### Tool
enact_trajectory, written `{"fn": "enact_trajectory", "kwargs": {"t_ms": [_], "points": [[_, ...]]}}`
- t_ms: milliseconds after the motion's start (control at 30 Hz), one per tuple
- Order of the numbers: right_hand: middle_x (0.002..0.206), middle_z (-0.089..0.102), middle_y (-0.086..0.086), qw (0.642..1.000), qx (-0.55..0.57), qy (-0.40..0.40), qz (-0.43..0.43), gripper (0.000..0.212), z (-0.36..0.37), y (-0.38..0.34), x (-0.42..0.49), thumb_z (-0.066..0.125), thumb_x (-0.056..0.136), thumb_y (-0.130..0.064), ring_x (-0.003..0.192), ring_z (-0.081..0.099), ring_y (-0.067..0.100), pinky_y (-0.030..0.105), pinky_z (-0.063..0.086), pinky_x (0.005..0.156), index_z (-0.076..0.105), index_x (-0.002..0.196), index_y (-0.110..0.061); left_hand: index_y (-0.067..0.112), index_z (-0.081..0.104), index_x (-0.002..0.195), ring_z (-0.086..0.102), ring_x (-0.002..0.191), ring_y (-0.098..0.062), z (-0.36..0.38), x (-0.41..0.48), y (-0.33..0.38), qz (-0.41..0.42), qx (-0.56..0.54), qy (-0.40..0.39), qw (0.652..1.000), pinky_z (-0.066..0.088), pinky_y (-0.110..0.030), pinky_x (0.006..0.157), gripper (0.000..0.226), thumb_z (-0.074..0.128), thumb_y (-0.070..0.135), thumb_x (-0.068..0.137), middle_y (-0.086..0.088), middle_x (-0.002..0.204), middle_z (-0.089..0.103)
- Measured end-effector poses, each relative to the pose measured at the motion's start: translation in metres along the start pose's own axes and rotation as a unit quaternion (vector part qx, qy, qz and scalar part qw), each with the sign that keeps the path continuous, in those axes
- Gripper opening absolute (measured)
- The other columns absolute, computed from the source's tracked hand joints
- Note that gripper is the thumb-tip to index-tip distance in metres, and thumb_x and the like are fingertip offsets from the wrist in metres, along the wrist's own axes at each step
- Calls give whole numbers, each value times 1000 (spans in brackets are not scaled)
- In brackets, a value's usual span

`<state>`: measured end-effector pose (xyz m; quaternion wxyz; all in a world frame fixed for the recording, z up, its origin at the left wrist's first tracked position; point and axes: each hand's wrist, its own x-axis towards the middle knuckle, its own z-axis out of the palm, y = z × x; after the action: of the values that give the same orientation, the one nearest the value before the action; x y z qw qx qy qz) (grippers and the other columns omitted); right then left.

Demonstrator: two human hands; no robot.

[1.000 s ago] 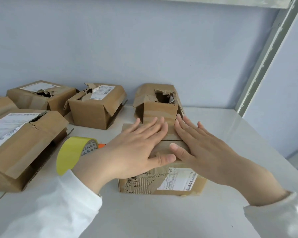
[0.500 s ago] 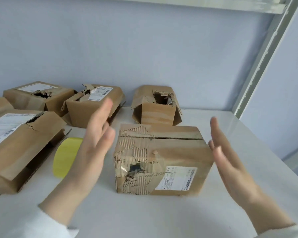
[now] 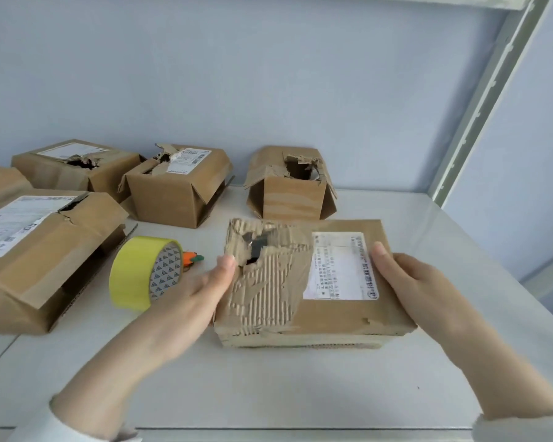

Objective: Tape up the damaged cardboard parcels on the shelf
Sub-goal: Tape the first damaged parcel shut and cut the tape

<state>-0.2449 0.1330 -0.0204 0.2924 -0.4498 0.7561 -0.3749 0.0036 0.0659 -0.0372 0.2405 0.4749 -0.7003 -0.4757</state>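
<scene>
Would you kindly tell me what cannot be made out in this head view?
Head view throughout:
- Left hand: fingers hidden behind the near parcel's left side.
- Label print on that parcel: too blurred to read.
- Small orange object: partly hidden behind the tape roll.
- Far-left parcel: cut off by the left edge.
- Torn hole's contents: too dark.

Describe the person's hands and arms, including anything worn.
Both are bare: the left hand and right hand show no gloves, rings or watch. White sleeves, the left sleeve and right sleeve, cover the arms above the bare forearms, at the picture's bottom corners.
</scene>
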Motion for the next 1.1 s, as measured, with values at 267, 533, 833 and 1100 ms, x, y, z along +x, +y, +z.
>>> {"fn": "enact_trajectory", "kwargs": {"t_ms": [267, 533, 833, 1100], "points": [[139, 50, -11, 975, 208, -76, 34, 92, 2, 27, 5, 24, 65, -83, 128, 46, 9, 34, 34, 109, 46, 136, -30, 14, 23, 149, 23, 142, -19, 6, 20, -79, 53, -86, 97, 990, 17, -40, 118, 69, 7, 56, 96, 0, 155, 21], [126, 62, 6, 895, 439, -68, 36, 94, 40, 36, 1, 23, 62, -78, 106, 65, 24, 41, 50, 86, 44, 139, -29, 37, 52, 132, 57, 119, -17, 43, 22, -7, 9, -369, 107, 923, 36, -49, 109, 81, 29, 73, 63, 5, 125, 63], [119, 67, 7, 885, 458, -74, 38, 91, 39, 39, 6, 26, 63, -77, 99, 68, 25, 41, 52, 81, 49, 136, -28, 31, 52, 134, 57, 119, -18, 50, 26, -8, 13, -364, 127, 922, 34, -50, 109, 92, 32, 79, 58, 4, 125, 64], [128, 61, -1, 908, 415, -45, 38, 83, 35, 33, 4, 25, 69, -76, 116, 59, 21, 42, 40, 104, 48, 136, -31, 29, 47, 138, 59, 116, -14, 46, 27, -11, 10, -375, 80, 923, 40, -43, 105, 82, 28, 70, 69, 4, 123, 65]]}}
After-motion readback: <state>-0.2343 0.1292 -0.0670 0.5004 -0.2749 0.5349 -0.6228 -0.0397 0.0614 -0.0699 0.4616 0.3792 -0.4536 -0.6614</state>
